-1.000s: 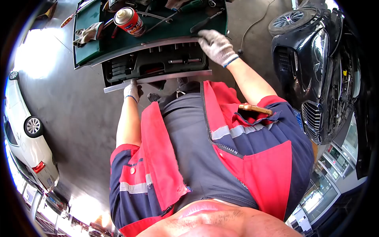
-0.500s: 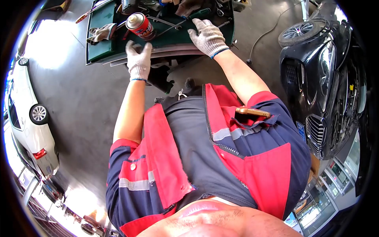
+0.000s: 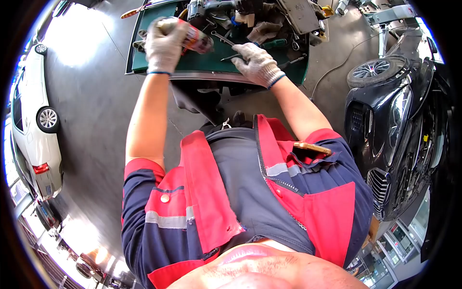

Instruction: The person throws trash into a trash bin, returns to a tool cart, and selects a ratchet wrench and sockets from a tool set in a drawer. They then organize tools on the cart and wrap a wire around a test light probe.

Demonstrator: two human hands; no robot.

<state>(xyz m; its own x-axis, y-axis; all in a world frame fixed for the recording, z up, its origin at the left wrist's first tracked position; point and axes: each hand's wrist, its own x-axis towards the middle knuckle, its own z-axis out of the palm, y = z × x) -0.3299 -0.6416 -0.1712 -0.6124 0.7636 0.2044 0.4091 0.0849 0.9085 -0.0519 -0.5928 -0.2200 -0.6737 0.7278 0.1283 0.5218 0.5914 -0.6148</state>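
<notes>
My left hand (image 3: 166, 45), in a pale knitted glove, is closed around the top of a red spray can (image 3: 196, 38), which lies tilted over the left part of the green cart top (image 3: 216, 61). My right hand (image 3: 256, 62), gloved too, is over the front edge of the cart with its fingers apart, beside a thin metal tool (image 3: 230, 57). A wrench (image 3: 222, 38) lies between the can and my right hand. Behind it are a crumpled glove (image 3: 264, 32) and a green-handled screwdriver (image 3: 275, 43).
More tools and a flat grey case (image 3: 299, 15) cover the back of the cart. A dark car (image 3: 385, 111) with its front opened up stands at the right, near a lift arm (image 3: 390, 14). A white car (image 3: 36, 120) is at the left. A cable (image 3: 332, 67) runs along the floor.
The drawer that was open a second ago is closed. My left hand went from its front to the can, which is now gripped and tipped. The view has shifted, showing more of the cart top.
</notes>
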